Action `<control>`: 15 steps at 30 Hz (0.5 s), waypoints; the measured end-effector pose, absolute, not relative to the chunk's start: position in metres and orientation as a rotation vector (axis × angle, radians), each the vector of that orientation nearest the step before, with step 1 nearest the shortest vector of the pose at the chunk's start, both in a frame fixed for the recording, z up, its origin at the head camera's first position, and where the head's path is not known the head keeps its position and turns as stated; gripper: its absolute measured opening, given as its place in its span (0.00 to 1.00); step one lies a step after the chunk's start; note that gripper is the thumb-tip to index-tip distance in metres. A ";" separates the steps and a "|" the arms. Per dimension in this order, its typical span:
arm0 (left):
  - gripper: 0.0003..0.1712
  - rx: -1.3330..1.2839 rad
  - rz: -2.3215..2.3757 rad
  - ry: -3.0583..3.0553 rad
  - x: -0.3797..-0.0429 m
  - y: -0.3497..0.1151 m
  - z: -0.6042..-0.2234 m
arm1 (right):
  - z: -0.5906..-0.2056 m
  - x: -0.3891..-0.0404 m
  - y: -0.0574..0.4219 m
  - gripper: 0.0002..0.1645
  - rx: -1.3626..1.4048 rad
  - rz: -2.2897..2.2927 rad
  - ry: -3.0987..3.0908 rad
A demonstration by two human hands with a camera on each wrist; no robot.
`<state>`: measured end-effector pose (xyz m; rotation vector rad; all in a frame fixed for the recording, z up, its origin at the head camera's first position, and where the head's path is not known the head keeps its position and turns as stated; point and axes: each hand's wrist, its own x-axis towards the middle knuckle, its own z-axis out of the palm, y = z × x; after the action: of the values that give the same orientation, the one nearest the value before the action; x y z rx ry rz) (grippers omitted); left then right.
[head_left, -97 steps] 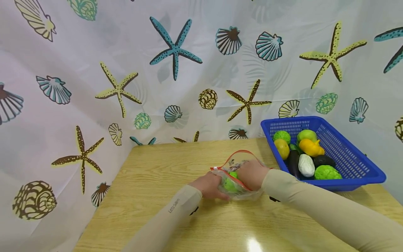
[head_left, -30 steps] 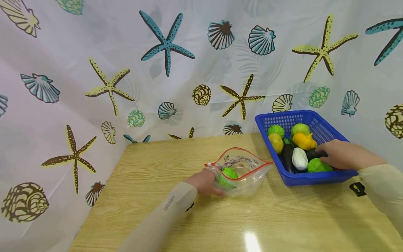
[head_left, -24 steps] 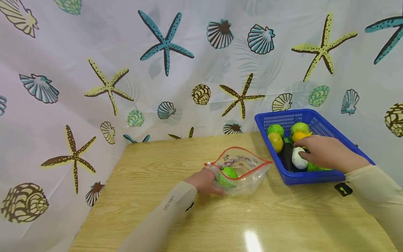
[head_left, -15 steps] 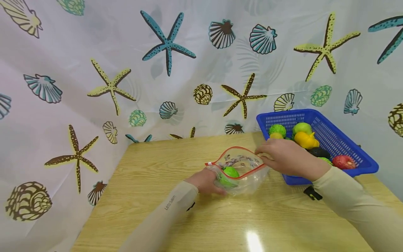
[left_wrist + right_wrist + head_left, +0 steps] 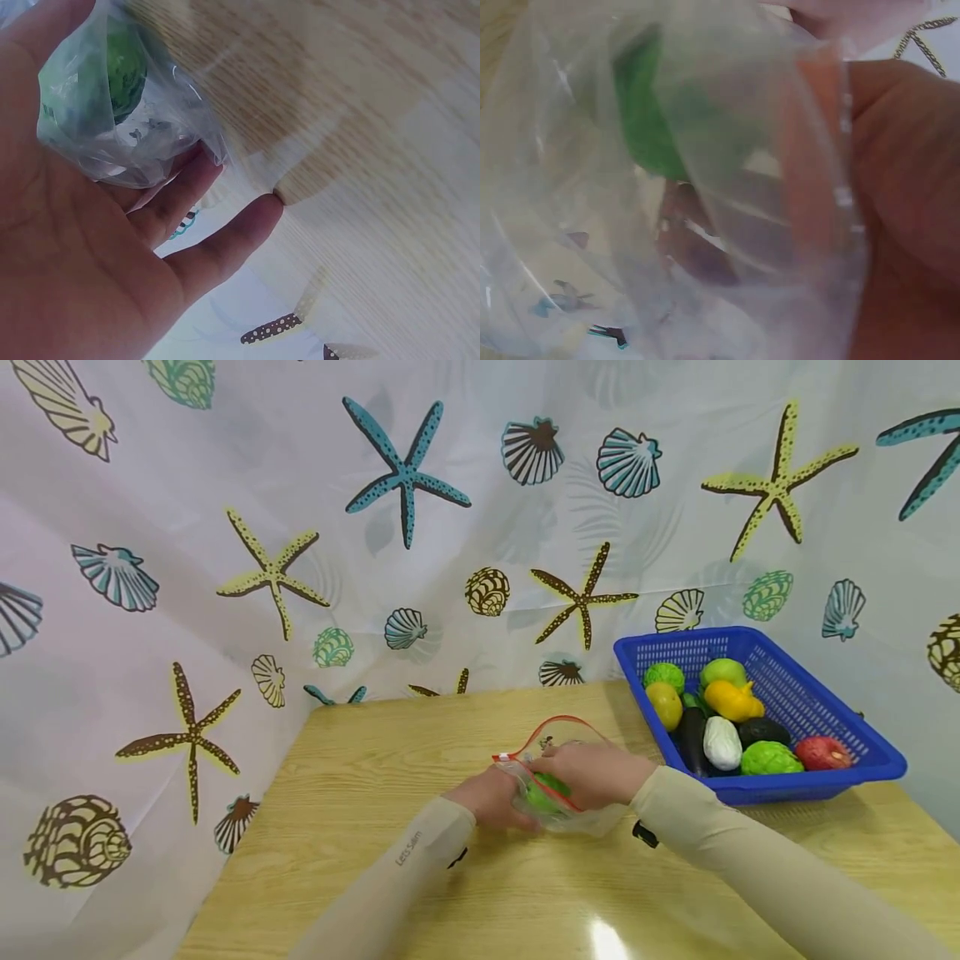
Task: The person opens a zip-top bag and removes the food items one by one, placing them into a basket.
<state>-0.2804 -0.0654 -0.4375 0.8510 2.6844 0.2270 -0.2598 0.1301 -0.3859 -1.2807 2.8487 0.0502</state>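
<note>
A clear zip bag (image 5: 598, 822) with a red rim stands at mid-table, its mouth spread. Inside lies a rounded green vegetable or fruit (image 5: 540, 795), seen blurred through the plastic in the right wrist view. My left hand (image 5: 491, 797) holds the bag's left side between thumb and fingers; in the left wrist view two fingers (image 5: 225, 240) stretch out beside the plastic. My right hand (image 5: 596, 772) reaches into the bag from the right. Its fingers (image 5: 697, 251) are right by the green thing; I cannot tell whether they grip it.
A blue basket (image 5: 825, 789) stands at the right. In it lie an eggplant (image 5: 692, 742), a white vegetable (image 5: 722, 743), a yellow squash (image 5: 733, 700), a red fruit (image 5: 822, 752) and several green ones. A shell-patterned curtain (image 5: 450, 527) hangs behind the wooden table (image 5: 390, 760).
My right hand has gone from the bag to the basket and back into the bag. A red fruit now shows in the basket's front right. The left hand stays at the bag.
</note>
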 end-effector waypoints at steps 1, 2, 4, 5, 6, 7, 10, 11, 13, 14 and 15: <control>0.51 0.844 0.223 2.685 -0.280 -0.065 -0.437 | -0.388 -0.260 0.129 0.38 -1.279 0.080 2.846; 0.51 0.838 0.215 2.686 -0.280 -0.066 -0.437 | -0.391 -0.260 0.128 0.39 -1.283 0.104 2.847; 0.51 0.824 0.205 2.690 -0.279 -0.066 -0.436 | -0.393 -0.260 0.128 0.38 -1.312 0.134 2.860; 0.51 0.819 0.196 2.690 -0.280 -0.066 -0.436 | -0.394 -0.260 0.128 0.36 -1.338 0.136 2.867; 0.51 0.819 0.194 2.690 -0.280 -0.066 -0.436 | -0.395 -0.259 0.128 0.36 -1.356 0.133 2.876; 0.51 0.819 0.189 2.690 -0.281 -0.066 -0.437 | -0.395 -0.259 0.128 0.35 -1.379 0.129 2.883; 0.52 0.832 0.195 2.689 -0.281 -0.066 -0.439 | -0.395 -0.257 0.130 0.31 -1.420 0.104 2.920; 0.52 0.836 0.202 2.689 -0.281 -0.066 -0.439 | -0.394 -0.256 0.131 0.30 -1.422 0.087 2.934; 0.53 0.837 0.221 2.688 -0.281 -0.067 -0.441 | -0.391 -0.256 0.132 0.29 -1.443 0.046 2.958; 0.53 0.837 0.230 2.689 -0.281 -0.067 -0.441 | -0.388 -0.255 0.133 0.30 -1.445 0.027 2.969; 0.53 0.835 0.239 2.689 -0.281 -0.068 -0.442 | -0.384 -0.254 0.135 0.31 -1.441 0.000 2.977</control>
<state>-0.2811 -0.0676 -0.4418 0.8346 2.6890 0.2390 -0.2538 0.1347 -0.3841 -1.4411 2.9769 0.0002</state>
